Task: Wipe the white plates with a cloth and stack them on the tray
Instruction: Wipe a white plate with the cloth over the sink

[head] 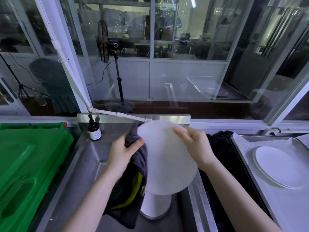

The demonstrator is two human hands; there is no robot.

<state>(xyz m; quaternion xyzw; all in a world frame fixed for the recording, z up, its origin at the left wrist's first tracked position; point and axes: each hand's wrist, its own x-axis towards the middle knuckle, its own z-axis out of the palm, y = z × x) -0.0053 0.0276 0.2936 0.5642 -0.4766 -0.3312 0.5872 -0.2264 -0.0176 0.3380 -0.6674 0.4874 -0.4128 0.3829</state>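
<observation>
White plate [167,156] sits mid-wipe above the steel sink [93,158]. Your left hand [122,151] has its grip bunched round the dark grey cloth [138,158], pressing it to the plate's 9 o'clock rim. Your right hand [195,144] pinches the rim near 1 o'clock. Next, I judge, finish the wipe, then carry the plate to 3 o'clock and lower it squarely onto the short plate stack [277,166] on the tray [260,136]. More white crockery [157,205] waits in the sink at 6 o'clock.
</observation>
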